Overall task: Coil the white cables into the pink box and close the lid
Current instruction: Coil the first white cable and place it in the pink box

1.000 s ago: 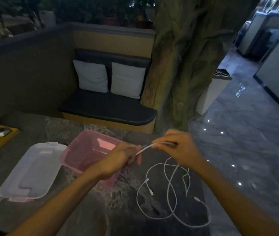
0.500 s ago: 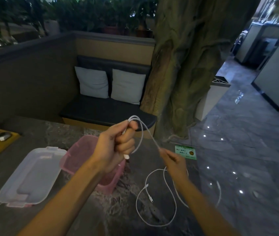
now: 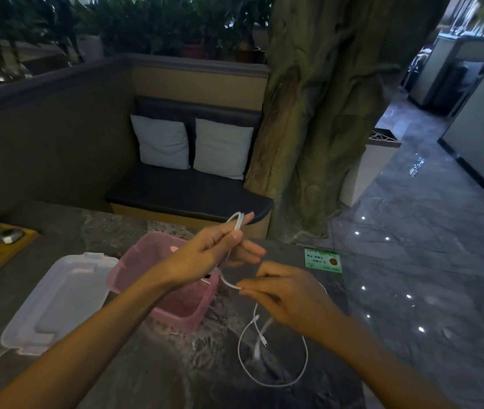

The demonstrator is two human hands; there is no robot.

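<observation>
While the left hand (image 3: 214, 249) holds a folded loop of white cable (image 3: 236, 224) upright above the far right corner of the pink box (image 3: 161, 278), the strand runs down from its thumb and forefinger, which pinch it, with the other fingers loosely spread; from there it curves right to the right hand (image 3: 288, 293), whose fingertips (image 3: 243, 289) nip the cable just beside and below the left hand. So the held stretch has its long axis near vertical, bend at the top, then sweeps low toward the right; the right hand is the nearer to the slack, which hangs from it and lies in a wide loop on the dark table (image 3: 146, 376), plug ends inside the loop. Next wrap, I judge, goes up to the left hand; the box sits open just under it, the clear lid (image 3: 57, 299) lying flat to its left, touching or nearly so.
</observation>
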